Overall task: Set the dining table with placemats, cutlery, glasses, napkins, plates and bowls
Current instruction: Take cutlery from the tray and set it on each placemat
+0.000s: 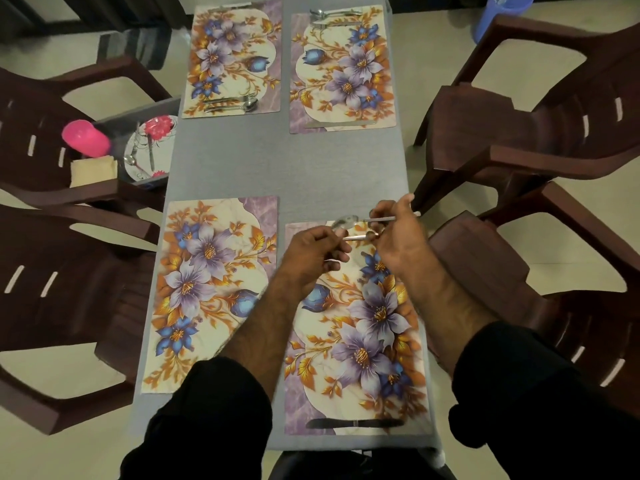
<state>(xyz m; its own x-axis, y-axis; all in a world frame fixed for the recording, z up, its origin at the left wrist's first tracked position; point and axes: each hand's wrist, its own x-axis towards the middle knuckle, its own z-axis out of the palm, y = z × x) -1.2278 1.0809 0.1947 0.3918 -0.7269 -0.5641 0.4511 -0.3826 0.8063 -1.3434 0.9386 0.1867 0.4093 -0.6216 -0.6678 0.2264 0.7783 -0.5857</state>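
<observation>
While four floral placemats are lying on the grey table (242,161), both hands are working over the far edge of the near right mat (356,323). The left hand (313,258) is curling round a blurred spoon (343,222), and the right hand (398,237) is pinching thin cutlery handles (379,220); which piece is which is too blurred to tell. A knife (356,423) is lying along that mat's near edge. The far mats are carrying cutlery too. On the left chair (31,109), a plate (147,147), a pink cup (86,138) and napkins (93,171) are sitting together.
</observation>
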